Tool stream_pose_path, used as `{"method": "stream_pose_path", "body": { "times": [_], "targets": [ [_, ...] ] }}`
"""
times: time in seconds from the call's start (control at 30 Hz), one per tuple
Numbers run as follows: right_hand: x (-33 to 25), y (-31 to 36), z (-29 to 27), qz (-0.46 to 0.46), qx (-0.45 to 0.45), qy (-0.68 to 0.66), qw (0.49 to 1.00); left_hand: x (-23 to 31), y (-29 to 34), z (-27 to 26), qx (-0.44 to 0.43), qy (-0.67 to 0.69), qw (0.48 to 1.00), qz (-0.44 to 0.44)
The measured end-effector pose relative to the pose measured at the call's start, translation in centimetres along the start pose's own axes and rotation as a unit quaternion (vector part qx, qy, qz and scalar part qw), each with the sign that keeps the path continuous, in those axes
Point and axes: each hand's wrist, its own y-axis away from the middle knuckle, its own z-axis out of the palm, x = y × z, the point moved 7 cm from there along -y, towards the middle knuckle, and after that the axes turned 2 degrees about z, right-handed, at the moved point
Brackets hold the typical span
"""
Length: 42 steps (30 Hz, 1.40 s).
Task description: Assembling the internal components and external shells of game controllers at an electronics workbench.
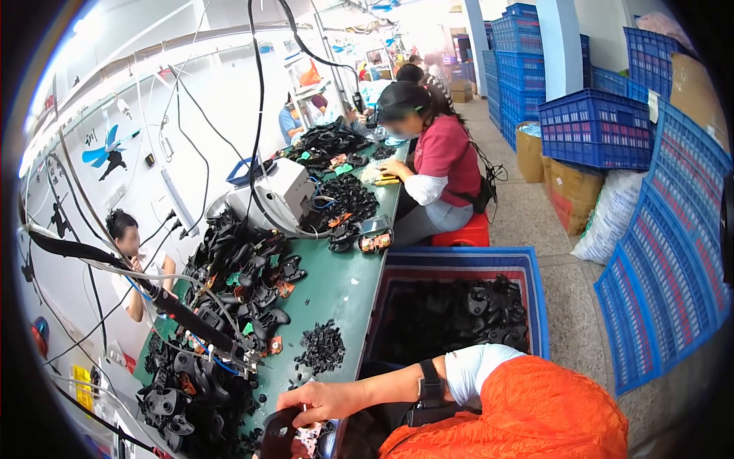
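Observation:
My right hand comes in from the right at the lower edge, with a black band on the wrist and a white sleeve cover above it. Its fingers are closed on a curved black game controller shell, partly cut off by the frame. Just under the hand, something small with a red and white pattern shows; I cannot make out what it is. My left hand is not visible. Past my fingers lies a pile of small black parts on the green table.
Heaped controllers with orange boards cover the table's left side. A cable-hung tool crosses above them. Farther along stands a grey machine. A blue-rimmed bin holds black shells. A co-worker sits beyond; blue crates stand right.

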Motion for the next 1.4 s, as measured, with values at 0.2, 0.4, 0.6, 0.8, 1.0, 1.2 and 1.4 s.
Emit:
{"method": "stream_pose_path", "body": {
  "times": [0.2,0.4,0.6,0.8,1.0,1.2,1.4],
  "targets": [
    [-0.4,0.6,0.3,-0.021,-0.040,0.043,0.998,1.5,0.2,3.3,0.059,0.089,0.993,-0.045],
    [-2.1,1.2,1.7,-0.124,-0.059,0.098,0.986,3.0,-0.2,8.1,-0.141,-0.049,0.989,-0.022],
    [-2.1,1.2,1.6,-0.119,-0.052,0.148,0.980,2.4,0.0,7.2,-0.060,-0.145,0.987,-0.046],
    [-2.3,1.8,3.1,-0.199,0.008,0.308,0.930,4.4,0.2,9.6,-0.019,-0.213,0.977,0.004],
    [-3.3,1.9,3.9,-0.305,0.073,0.376,0.872,4.8,0.7,8.6,0.036,-0.229,0.972,-0.036],
    [-3.6,2.0,4.9,-0.378,0.083,0.433,0.814,4.4,1.0,7.8,0.026,-0.211,0.977,0.013],
    [-4.5,2.3,4.7,-0.375,0.073,0.446,0.810,5.1,0.9,8.4,0.005,-0.218,0.975,0.047]
  ]
}}
